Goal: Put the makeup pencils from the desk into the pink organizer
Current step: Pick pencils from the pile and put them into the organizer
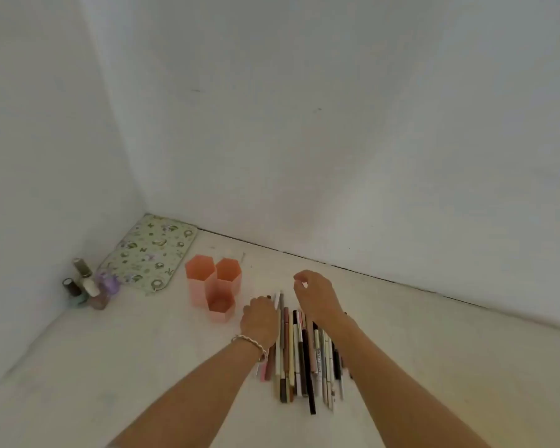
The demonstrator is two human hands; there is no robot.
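Several makeup pencils (299,354) lie side by side in a row on the white desk, pointing away from me. The pink organizer (214,287), three joined hexagonal cups with nothing showing inside, stands just left of them. My left hand (260,320), a bracelet on its wrist, lies on the row's left edge. Its fingers curl down round a white pencil (276,299), whose tip sticks out past the knuckles. My right hand (317,297) hovers over the far ends of the pencils, fingers loosely curled and thumb near the forefinger, holding nothing.
A floral-patterned mat (149,253) lies in the back left corner. Several nail polish bottles (89,286) stand beside it against the left wall. White walls close the desk (126,367) at the left and back.
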